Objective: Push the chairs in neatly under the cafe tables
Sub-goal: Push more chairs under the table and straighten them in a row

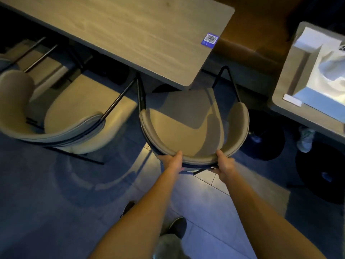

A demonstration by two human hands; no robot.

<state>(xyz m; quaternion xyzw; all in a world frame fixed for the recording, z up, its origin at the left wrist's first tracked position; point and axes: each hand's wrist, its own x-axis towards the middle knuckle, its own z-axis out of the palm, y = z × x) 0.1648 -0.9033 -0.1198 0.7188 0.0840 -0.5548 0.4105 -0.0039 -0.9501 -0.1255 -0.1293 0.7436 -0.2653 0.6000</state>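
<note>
Both hands are on the beige chair (186,131): left hand (170,160) and right hand (225,165) each have their fingers clamped round the rim of its curved backrest, thumbs on top. The chair's only partway in, with the front of the seat tucked under the near corner of the wooden desk (130,34) and the back half out over the floor. A second chair (74,116) sits just to its left at an angle, and there's a blue QR sticker (209,40) near that desk corner.
</note>
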